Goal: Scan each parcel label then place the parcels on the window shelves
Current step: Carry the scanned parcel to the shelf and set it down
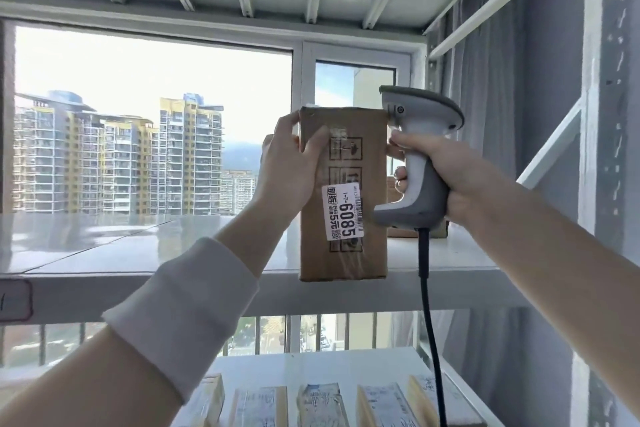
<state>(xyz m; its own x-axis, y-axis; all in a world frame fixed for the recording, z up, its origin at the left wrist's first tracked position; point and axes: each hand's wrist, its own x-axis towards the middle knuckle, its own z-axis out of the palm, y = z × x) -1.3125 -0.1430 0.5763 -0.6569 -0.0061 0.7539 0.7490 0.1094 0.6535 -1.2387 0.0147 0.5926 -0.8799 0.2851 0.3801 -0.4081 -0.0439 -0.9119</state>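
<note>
A brown cardboard parcel (349,156) stands upright at the front edge of the white window shelf (138,253). Its white label (343,211) reads 6085 and faces me. My left hand (294,163) grips the parcel's upper left edge, thumb across the front. My right hand (446,177) holds a grey and white corded barcode scanner (415,156) just right of the parcel, its head beside the parcel's top right corner.
Another brown parcel (405,218) sits on the shelf behind the scanner. Several labelled parcels (322,406) lie in a row on the lower shelf (311,362). A window with tower blocks lies behind. Grey curtains and a shelf upright (588,149) stand at right.
</note>
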